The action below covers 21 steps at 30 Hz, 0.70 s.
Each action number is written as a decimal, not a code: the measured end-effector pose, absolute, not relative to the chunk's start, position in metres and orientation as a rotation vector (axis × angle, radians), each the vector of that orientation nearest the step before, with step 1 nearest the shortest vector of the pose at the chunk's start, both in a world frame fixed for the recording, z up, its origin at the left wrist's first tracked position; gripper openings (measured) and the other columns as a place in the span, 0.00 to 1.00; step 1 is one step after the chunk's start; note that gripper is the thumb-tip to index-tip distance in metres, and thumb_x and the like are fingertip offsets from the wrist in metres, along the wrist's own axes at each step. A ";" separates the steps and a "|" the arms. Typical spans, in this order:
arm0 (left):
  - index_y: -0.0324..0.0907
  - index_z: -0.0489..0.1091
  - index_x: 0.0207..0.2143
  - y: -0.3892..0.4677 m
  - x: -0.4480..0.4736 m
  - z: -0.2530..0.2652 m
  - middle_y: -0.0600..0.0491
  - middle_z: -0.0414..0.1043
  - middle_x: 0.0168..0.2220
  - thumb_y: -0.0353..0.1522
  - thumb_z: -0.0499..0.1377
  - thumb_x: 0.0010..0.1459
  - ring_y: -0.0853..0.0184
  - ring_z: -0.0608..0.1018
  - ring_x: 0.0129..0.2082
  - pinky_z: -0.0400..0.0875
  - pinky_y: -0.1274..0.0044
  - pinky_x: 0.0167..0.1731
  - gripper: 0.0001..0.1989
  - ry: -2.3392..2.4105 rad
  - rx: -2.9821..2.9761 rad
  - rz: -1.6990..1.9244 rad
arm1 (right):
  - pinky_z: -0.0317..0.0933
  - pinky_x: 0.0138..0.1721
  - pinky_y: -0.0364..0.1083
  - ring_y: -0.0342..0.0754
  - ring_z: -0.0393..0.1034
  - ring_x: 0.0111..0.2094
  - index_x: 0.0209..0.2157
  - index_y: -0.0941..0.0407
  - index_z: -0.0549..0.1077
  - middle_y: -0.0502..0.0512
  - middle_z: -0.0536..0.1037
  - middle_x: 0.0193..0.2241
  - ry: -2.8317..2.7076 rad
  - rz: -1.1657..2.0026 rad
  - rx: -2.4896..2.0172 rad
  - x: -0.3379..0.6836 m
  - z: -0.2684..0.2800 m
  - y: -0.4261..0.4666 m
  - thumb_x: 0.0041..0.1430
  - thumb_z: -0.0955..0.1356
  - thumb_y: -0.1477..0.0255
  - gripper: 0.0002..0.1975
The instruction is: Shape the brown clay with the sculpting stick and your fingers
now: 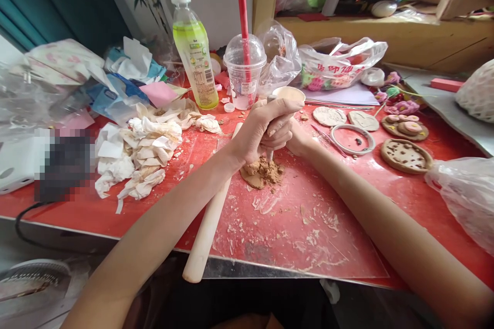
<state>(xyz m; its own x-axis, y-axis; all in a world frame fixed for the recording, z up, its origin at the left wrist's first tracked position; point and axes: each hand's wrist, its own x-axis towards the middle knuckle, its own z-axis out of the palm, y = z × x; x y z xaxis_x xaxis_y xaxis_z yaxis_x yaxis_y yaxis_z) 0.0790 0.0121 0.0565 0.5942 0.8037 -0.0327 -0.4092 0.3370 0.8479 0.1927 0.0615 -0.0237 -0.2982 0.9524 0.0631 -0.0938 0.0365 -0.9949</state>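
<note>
- Head view: my L hand (260, 131) is fisted round a tool (269, 154), tip down in the clay (267, 174).
- R hand (296, 142) mostly hidden behind L; can't tell if it's gripping.
- Clay's mid tabletop (189, 164), just R of the rolling pin (208, 231).
- Bottle (195, 56) + cup (236, 69) w/ straw (243, 10) stand behind.

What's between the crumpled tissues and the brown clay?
In the head view, a wooden rolling pin lies beside the clay, crossed by the left forearm; pale crumbs near the tissues.
</note>
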 end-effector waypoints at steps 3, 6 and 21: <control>0.42 0.42 0.11 0.012 0.081 0.055 0.63 0.35 0.07 0.29 0.45 0.63 0.85 0.45 0.07 0.36 0.87 0.12 0.27 0.498 0.984 0.830 | 0.48 0.13 0.42 0.39 0.51 0.13 0.17 0.54 0.57 0.47 0.58 0.13 -1.363 1.434 -0.952 0.192 -0.022 0.061 0.53 0.63 0.50 0.24; 0.42 0.42 0.11 0.013 0.081 0.054 0.64 0.34 0.08 0.30 0.44 0.64 0.85 0.46 0.07 0.37 0.88 0.14 0.27 0.541 0.992 0.814 | 0.47 0.13 0.42 0.39 0.51 0.14 0.18 0.53 0.56 0.46 0.58 0.13 -1.360 1.407 -0.965 0.192 -0.023 0.062 0.54 0.63 0.51 0.23; 0.42 0.41 0.10 0.009 0.083 0.059 0.62 0.35 0.07 0.30 0.46 0.63 0.82 0.44 0.06 0.34 0.85 0.10 0.28 0.641 0.823 0.877 | 0.46 0.16 0.41 0.37 0.49 0.15 0.17 0.55 0.55 0.46 0.56 0.13 -1.357 1.434 -0.994 0.191 -0.018 0.059 0.60 0.62 0.62 0.21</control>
<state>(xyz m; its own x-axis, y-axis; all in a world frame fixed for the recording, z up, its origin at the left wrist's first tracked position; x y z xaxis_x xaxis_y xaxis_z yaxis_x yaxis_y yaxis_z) 0.0832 0.0092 0.0588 0.4956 0.8552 -0.1516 -0.4041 0.3815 0.8313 0.1913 0.0593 -0.0178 -0.2741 0.9613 0.0263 -0.0794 0.0047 -0.9968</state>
